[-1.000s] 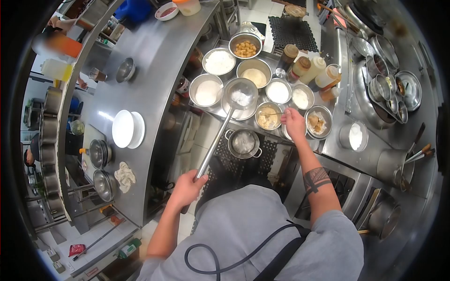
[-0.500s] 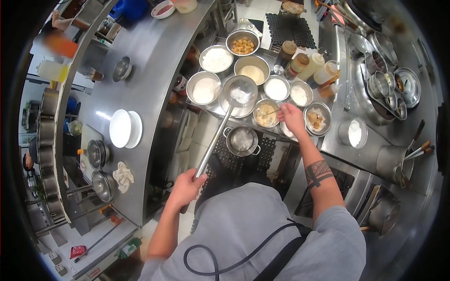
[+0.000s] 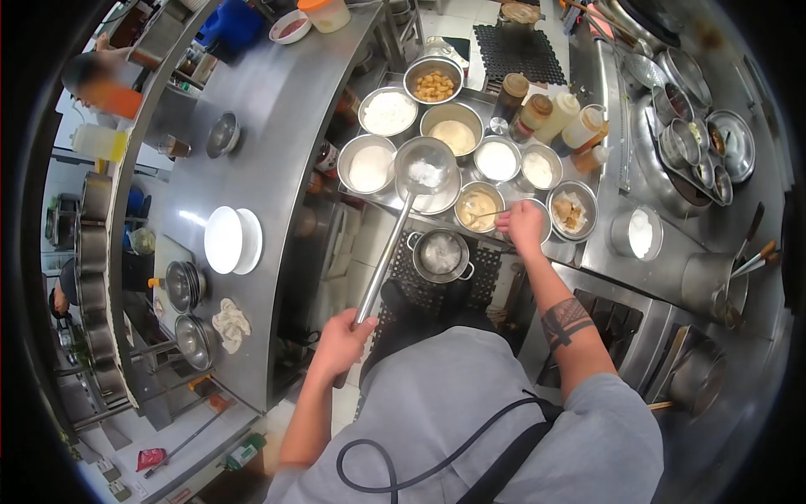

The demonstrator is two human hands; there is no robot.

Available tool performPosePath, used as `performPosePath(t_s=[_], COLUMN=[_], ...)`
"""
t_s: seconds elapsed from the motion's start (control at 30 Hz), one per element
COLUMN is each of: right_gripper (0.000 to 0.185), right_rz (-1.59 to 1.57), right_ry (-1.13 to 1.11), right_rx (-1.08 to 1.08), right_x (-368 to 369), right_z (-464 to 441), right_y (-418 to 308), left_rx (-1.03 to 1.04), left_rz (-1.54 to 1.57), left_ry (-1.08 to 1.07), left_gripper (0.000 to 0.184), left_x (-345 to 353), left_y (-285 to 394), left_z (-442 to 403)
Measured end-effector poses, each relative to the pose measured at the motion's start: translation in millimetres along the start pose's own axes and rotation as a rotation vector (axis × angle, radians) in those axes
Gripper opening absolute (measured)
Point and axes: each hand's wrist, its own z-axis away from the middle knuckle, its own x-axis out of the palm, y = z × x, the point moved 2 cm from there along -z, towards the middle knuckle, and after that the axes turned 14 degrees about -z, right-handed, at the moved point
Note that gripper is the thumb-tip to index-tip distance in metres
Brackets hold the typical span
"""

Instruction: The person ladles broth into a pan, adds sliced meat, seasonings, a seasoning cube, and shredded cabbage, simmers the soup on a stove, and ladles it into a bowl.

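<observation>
My left hand [image 3: 339,343] is wrapped round the handle of a long metal ladle [image 3: 388,250]. Its bowl, with some white substance inside, is held over the pots of white powder. Pinched in my right hand [image 3: 521,225] is a thin spoon [image 3: 487,215], its tip down in a small pot of pale yellow paste [image 3: 478,206]. Right of that hand stands a pot with brown and pale chunks [image 3: 572,212]. Farther back are a pot of golden cubes [image 3: 434,82] and a pot of cream-coloured powder [image 3: 452,129].
Below the ladle sits a two-handled pot [image 3: 440,254]. Squeeze bottles [image 3: 554,118] stand behind the pots at right. On the left counter [image 3: 277,109] are white plates [image 3: 227,240], metal bowls and a cloth [image 3: 231,326]. A co-worker in orange [image 3: 117,97] is at the far left.
My right hand has shifted slightly downward, and the spoon in it lies at a different angle in the yellow paste. The ladle stays in my left hand in nearly the same place.
</observation>
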Motion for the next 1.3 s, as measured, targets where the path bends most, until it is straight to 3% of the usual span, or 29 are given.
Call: performPosePath(t_s=[0.17,0.3,0.4,0.6,0.7,0.83,1.07,1.3], right_gripper=[0.022,0.022,0.024,0.030,0.029,0.025,0.025,0.025], right_rz=[-0.305,-0.374,-0.345,0.059,-0.033,-0.043,-0.012,-0.223], right_ry=[0.060,0.067,0.063,-0.015,-0.119,-0.163,-0.184,-0.125], right_rx=[0.046,0.049,0.058,-0.228,-0.219,-0.081,-0.040,0.118], right_x=[9,16,12,-5,-1,-5,-18,-25], right_z=[-10,-12,-8,-8,-18,-18,-10,0], right_y=[18,3,-5,-18,2,2,11,10], left_rx=[-0.021,-0.012,-0.008,-0.044,0.020,-0.019,-0.042,-0.043], left_rz=[-0.013,-0.027,-0.045,-0.003,-0.023,-0.044,-0.031,0.007], left_ry=[0.021,0.036,0.039,0.041,0.060,0.030,0.004,0.006], left_gripper=[0.031,0.032,0.032,0.032,0.032,0.031,0.029,0.027], left_x=[0,-3,-6,-4,-6,-6,-4,-2], left_y=[0,2,4,-6,-9,-5,-15,-12], left_z=[2,5,8,8,6,9,11,7])
